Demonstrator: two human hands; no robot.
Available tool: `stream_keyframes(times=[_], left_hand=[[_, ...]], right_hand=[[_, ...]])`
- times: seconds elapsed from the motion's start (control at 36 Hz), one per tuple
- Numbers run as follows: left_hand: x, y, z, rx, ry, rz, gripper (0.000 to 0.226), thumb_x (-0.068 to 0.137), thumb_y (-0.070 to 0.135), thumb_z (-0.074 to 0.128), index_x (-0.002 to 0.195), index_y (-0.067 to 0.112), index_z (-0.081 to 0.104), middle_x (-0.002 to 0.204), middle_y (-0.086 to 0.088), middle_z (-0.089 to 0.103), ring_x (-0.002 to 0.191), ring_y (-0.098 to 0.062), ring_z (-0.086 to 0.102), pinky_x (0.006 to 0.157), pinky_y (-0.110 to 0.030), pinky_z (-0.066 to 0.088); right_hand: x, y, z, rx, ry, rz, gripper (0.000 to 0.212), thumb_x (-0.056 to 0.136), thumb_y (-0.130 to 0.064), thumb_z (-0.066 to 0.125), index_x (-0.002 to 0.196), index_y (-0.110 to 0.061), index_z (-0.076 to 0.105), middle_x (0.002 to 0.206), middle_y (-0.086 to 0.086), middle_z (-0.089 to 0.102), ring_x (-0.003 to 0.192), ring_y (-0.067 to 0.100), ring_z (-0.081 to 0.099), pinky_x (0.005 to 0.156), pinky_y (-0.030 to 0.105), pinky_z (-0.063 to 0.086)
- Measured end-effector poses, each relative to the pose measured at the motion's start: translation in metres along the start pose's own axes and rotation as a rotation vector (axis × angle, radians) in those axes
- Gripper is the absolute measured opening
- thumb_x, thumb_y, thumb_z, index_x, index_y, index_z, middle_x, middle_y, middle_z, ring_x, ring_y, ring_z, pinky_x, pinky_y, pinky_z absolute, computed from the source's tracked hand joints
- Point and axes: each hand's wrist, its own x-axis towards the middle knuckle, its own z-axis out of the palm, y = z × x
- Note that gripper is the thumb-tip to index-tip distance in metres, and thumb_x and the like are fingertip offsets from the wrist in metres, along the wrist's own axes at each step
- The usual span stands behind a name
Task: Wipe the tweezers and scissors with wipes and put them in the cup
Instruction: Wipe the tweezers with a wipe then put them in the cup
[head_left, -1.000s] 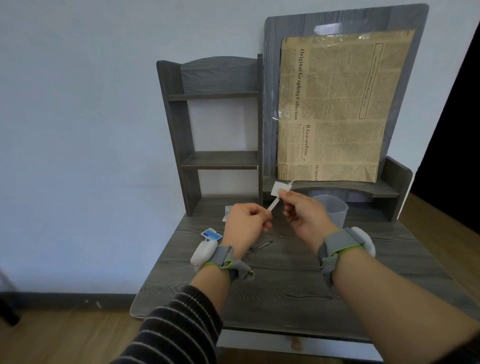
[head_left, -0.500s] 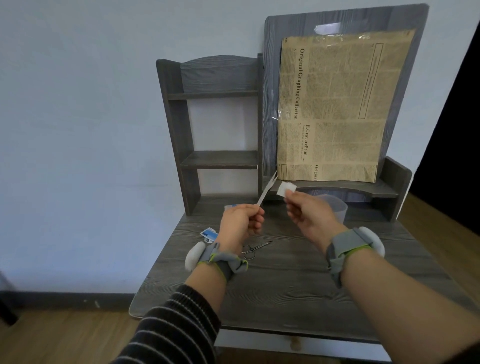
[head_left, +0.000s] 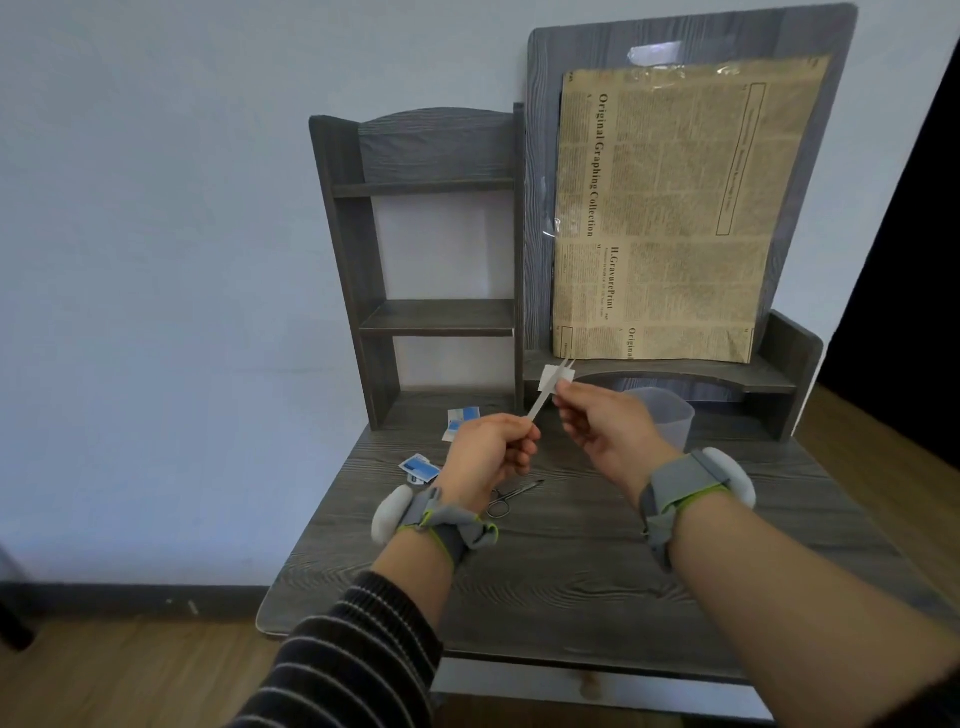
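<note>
Tweezers (head_left: 545, 399) between left hand (head_left: 488, 452) and right hand (head_left: 597, 421).

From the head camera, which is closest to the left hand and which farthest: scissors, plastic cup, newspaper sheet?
1. Scissors, on the desk just beside the left hand.
2. Plastic cup, back right.
3. Newspaper sheet, upright at the back.

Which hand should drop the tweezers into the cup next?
Probably the left hand: it grips the tweezers. The right hand pinches the wipe, so it is busy. The cup stands just behind the right hand, a short reach across.
</note>
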Motion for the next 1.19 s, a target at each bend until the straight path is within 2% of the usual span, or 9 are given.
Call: stream_keyframes(times=[0.36, 0.5, 0.64, 0.75, 0.97, 1.08, 1.19], left_hand=[[0.000, -0.001, -0.001, 0.237, -0.012, 0.083, 0.029, 0.090, 0.004, 0.052, 0.064, 0.009, 0.062, 0.044, 0.005, 0.055, 0.038, -0.005, 0.047, 0.047, -0.018, 0.042], [0.000, -0.001, 0.002, 0.257, 0.019, 0.118, 0.030, 0.090, 0.002, 0.051, 0.063, 0.009, 0.062, 0.043, 0.005, 0.055, 0.036, -0.002, 0.046, 0.043, -0.013, 0.042], [0.003, -0.006, 0.000, 0.292, 0.118, 0.151, 0.028, 0.088, 0.008, 0.056, 0.062, 0.015, 0.064, 0.048, 0.005, 0.058, 0.045, -0.009, 0.049, 0.050, -0.021, 0.041], [0.004, -0.010, -0.003, 0.268, 0.235, 0.204, 0.021, 0.081, 0.013, 0.066, 0.061, 0.019, 0.066, 0.050, 0.006, 0.059, 0.049, -0.011, 0.050, 0.054, -0.026, 0.043], [0.003, -0.002, -0.004, 0.224, 0.164, 0.192, 0.014, 0.082, 0.010, 0.067, 0.069, 0.013, 0.068, 0.059, 0.001, 0.059, 0.052, -0.007, 0.051, 0.050, -0.019, 0.045], [0.004, -0.001, -0.004, 0.175, 0.139, 0.152, 0.011, 0.084, 0.010, 0.065, 0.074, 0.010, 0.069, 0.061, 0.000, 0.059, 0.051, -0.006, 0.051, 0.048, -0.017, 0.044], [0.004, 0.001, -0.001, 0.018, 0.092, 0.047, 0.016, 0.088, 0.008, 0.059, 0.073, 0.007, 0.065, 0.057, 0.001, 0.056, 0.045, -0.004, 0.048, 0.044, -0.014, 0.043]], right_hand=[[0.008, -0.011, -0.008, -0.009, 0.100, -0.004, 0.014, 0.086, -0.014, 0.061, 0.072, -0.013, 0.059, 0.069, 0.001, 0.059, 0.057, 0.008, 0.049, 0.055, 0.019, 0.042], [0.005, -0.003, -0.005, -0.063, 0.059, -0.023, 0.015, 0.086, -0.013, 0.062, 0.071, -0.012, 0.060, 0.067, 0.001, 0.058, 0.057, 0.008, 0.049, 0.054, 0.019, 0.042], [0.002, 0.002, -0.005, -0.090, -0.010, -0.001, 0.013, 0.086, -0.012, 0.060, 0.074, -0.012, 0.061, 0.068, 0.002, 0.058, 0.059, 0.008, 0.049, 0.056, 0.020, 0.042], [0.003, 0.003, -0.006, -0.099, 0.009, -0.025, 0.012, 0.086, -0.010, 0.061, 0.074, -0.011, 0.062, 0.069, 0.003, 0.059, 0.059, 0.009, 0.049, 0.058, 0.021, 0.041], [0.008, -0.012, -0.010, -0.009, 0.089, -0.018, 0.009, 0.084, -0.012, 0.063, 0.075, -0.012, 0.062, 0.069, 0.001, 0.060, 0.059, 0.007, 0.050, 0.057, 0.019, 0.043], [0.010, -0.015, -0.014, -0.010, 0.074, -0.015, 0.008, 0.085, -0.014, 0.062, 0.077, -0.012, 0.062, 0.070, 0.000, 0.061, 0.060, 0.006, 0.052, 0.057, 0.019, 0.045], [0.006, -0.012, -0.012, -0.007, 0.024, -0.008, 0.008, 0.086, -0.014, 0.061, 0.079, -0.012, 0.062, 0.072, 0.000, 0.062, 0.062, 0.007, 0.053, 0.061, 0.021, 0.046]])
